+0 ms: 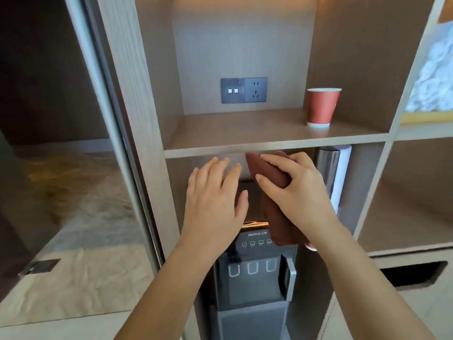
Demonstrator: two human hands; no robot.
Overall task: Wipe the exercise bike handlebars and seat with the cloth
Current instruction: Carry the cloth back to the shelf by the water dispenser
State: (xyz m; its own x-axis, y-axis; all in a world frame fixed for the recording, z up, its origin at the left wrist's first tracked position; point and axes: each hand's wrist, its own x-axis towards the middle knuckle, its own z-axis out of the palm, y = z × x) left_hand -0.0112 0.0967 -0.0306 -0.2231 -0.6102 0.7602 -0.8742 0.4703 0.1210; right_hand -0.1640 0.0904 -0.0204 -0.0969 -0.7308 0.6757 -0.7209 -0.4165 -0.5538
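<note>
Holding brown cloth (pixel 268 177) bunched in right hand (pixel 296 192), fingers clamped round fold — soft, light, limp, best gripped mid-fold. Left hand (pixel 215 204) lay flat, fingers spread, beside it. Below hands, water dispenser (pixel 255 278) — logo blurred, unreadable. Exercise bike out of view.

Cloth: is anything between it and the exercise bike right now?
Cannot say: no bike is in view. The right hand grips the brown cloth before the water dispenser under a shelf; the left hand is open beside it.
</note>
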